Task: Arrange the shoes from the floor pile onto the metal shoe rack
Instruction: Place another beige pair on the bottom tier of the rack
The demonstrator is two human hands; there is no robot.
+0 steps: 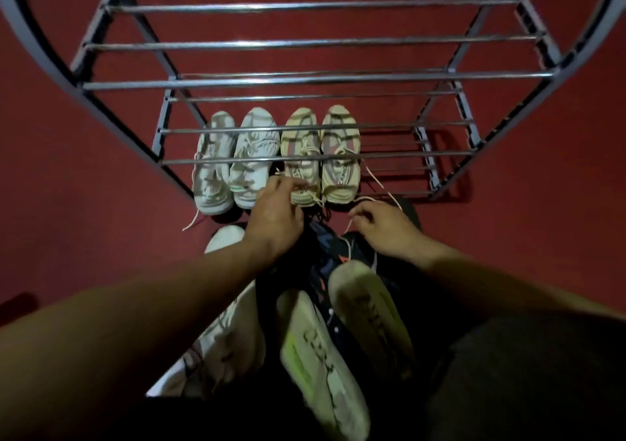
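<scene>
A metal shoe rack [315,83] of horizontal bars stands ahead on a red floor. On its lowest level sit a white pair [233,156] at the left and a beige striped pair [320,154] beside it. My left hand [276,212] pinches at the heel of the left beige shoe. My right hand [379,225] holds a loose white lace [376,180] that trails from the right beige shoe. Below my arms lies the floor pile: two pale shoes with yellow-green accents [325,356], a dark shoe [338,244] and a white shoe [227,335].
The red floor [542,203] spreads on both sides of the rack. The rack's upper levels hold no shoes. Its side frames [450,156] slope down to the floor at left and right. Another white shoe toe [225,237] shows beside my left wrist.
</scene>
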